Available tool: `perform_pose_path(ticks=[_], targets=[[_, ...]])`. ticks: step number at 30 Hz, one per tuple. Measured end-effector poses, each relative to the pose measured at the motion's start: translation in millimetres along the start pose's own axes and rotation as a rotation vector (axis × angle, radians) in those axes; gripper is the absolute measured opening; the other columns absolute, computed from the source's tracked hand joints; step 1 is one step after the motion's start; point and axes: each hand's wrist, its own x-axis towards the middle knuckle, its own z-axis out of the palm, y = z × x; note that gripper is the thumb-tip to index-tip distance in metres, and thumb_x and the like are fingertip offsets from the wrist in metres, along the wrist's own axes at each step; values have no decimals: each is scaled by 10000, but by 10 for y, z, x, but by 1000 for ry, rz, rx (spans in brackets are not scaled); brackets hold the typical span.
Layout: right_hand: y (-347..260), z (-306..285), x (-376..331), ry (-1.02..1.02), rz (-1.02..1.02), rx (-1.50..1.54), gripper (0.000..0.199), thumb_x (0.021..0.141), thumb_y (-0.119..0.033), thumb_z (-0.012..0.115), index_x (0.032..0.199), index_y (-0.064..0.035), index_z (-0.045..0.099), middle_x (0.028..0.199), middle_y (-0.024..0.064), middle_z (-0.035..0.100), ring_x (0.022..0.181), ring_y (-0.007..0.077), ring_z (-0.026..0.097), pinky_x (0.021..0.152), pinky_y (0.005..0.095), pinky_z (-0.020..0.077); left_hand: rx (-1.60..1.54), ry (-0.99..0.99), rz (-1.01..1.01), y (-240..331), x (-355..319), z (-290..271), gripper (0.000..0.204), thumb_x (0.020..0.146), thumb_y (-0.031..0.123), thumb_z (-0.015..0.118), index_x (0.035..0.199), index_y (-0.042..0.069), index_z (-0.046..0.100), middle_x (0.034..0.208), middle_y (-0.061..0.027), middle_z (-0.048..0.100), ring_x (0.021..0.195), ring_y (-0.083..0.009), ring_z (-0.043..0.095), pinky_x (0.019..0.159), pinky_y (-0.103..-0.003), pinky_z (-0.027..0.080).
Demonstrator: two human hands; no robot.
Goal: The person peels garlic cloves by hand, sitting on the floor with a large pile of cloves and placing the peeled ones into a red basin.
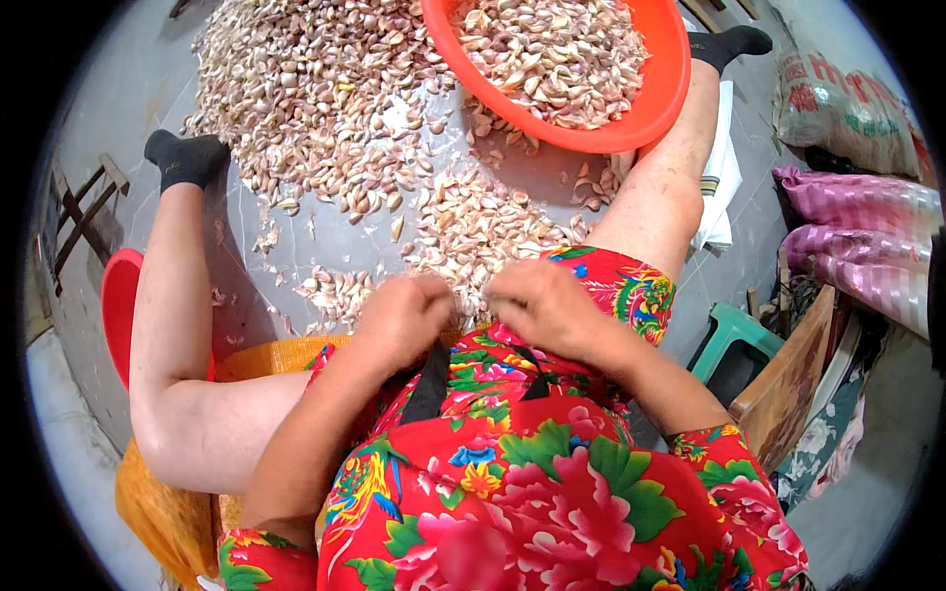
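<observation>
Loose garlic cloves (483, 222) lie in a spread on the floor between my legs, reaching down to my lap. My left hand (404, 315) is at the near edge of these cloves, its fingers curled inward. Just across from it, my right hand (547, 303) bends its fingers down over the cloves. Both hands are closed, and whatever their fingertips hold is hidden. A larger heap of garlic cloves (305, 98) covers the floor farther off to the left. At the far right, a tilted red basin (662, 94) holds many more cloves beside my right leg.
An orange woven sack (266, 360) and a red plastic rim (120, 305) are by my left leg. A dark stool frame (84, 212) stands at the left. To the right are a green plastic stool (734, 340), a wooden board (788, 379), a pink striped bag (857, 212) and a filled sack (838, 113).
</observation>
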Motion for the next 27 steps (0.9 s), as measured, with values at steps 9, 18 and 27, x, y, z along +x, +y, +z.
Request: perform_pose_path(ticks=[9,18,27], targets=[[15,482,169,-699,205,-445,250,832,-200,604,976,-92,778,937,192,749,896,365,732,789,504,562,349,-327,18,-95,33,344,229,881,330,630,948,159,769,903,-165,729,861,-384,705,776,-506,564],[131,201,171,-243,157,-223,223,798,-100,617,974,-106,755,926,171,706,966,401,658,837,527,527,337,-241,-39,24,220,-215,282,882,322,638,1050,143,778,951,-175,743,912,-367,719,819,-473,573],[179,590,542,-253,68,-305,230,790,-110,598,940,-113,772,917,176,724,943,380,688,824,496,550,452,-288,-68,-355,387,69,295,824,369,673,970,144,797,905,-173,747,852,-366,725,788,-481,572]])
